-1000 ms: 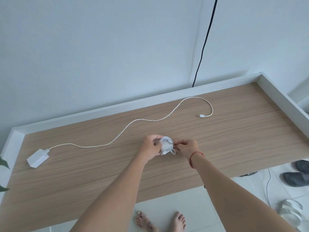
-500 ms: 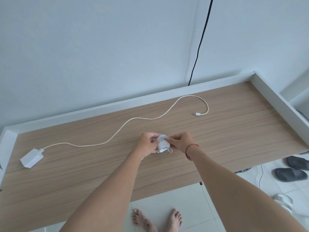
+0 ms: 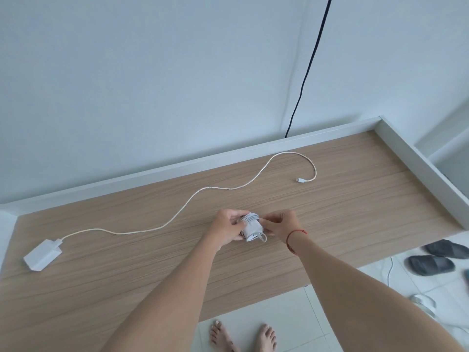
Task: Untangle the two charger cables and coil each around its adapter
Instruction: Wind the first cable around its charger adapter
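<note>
While my left hand (image 3: 227, 228) clamps the small white adapter block wrapped in white cable (image 3: 251, 226) from one side, my right hand (image 3: 281, 224) pinches the cable turns on the opposite side, thumb and fingers closed narrowly on the top of the bundle. Both hands hold this bundle just above the long wood-grain tabletop with the white raised rim (image 3: 380, 199), near the middle of its front half.

Status, first charger: cable is wound around its adapter; a short loop and the plug end protrude at the bundle's near side, so I judge that only tucking the end remains.

Status, second charger: the flat white rectangular adapter (image 3: 43, 256) lies at the tabletop's left end, well apart from the bundle. Its thin white cable (image 3: 203, 193) runs uncoiled across the tabletop toward the back rim and ends in a free connector (image 3: 300, 180) on the right half. The two cables do not cross, so untangling appears complete. Coiling of this second cable is not yet begun.
</note>
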Available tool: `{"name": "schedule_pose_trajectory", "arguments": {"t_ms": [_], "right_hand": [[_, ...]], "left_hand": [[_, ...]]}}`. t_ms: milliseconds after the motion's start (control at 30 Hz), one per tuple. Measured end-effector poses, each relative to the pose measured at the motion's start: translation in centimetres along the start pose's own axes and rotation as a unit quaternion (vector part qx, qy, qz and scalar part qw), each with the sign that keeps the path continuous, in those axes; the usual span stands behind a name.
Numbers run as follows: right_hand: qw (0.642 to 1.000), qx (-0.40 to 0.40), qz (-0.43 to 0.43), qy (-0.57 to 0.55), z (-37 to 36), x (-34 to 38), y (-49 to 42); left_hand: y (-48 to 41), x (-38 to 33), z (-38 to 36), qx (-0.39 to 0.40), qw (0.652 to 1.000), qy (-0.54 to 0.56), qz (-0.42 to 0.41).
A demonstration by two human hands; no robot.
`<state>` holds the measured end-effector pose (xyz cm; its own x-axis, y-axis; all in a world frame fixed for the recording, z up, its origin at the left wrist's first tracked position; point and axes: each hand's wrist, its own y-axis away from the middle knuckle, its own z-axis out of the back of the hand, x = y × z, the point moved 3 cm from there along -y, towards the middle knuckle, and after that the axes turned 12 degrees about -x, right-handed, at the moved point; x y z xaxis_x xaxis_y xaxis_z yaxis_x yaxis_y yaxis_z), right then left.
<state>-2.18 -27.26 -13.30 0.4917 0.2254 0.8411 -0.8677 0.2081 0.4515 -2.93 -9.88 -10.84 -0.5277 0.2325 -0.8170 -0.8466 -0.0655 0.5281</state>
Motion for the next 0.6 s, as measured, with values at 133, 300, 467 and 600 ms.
{"name": "schedule_pose_trajectory", "arguments": {"t_ms": [133,300,467,600], "right_hand": [[0.999,0.031,-0.016,-0.004,0.0,0.5,0.2],[0.987,0.05,0.027,0.151,0.0,1.7,-0.9],[0.978,0.086,0.045,0.186,0.2,2.1,-1.0],[0.981,0.136,0.004,0.136,0.7,1.9,-1.1]], "left_hand": [[0.1,0.0,0.1,0.01,1.0,0.012,-0.007],[-0.3,-0.1,0.1,0.015,1.0,0.004,0.008],[-0.6,0.1,0.1,0.002,1.0,-0.002,0.011],[-0.2,-0.2,0.4,-0.057,0.998,0.011,0.022]]}}
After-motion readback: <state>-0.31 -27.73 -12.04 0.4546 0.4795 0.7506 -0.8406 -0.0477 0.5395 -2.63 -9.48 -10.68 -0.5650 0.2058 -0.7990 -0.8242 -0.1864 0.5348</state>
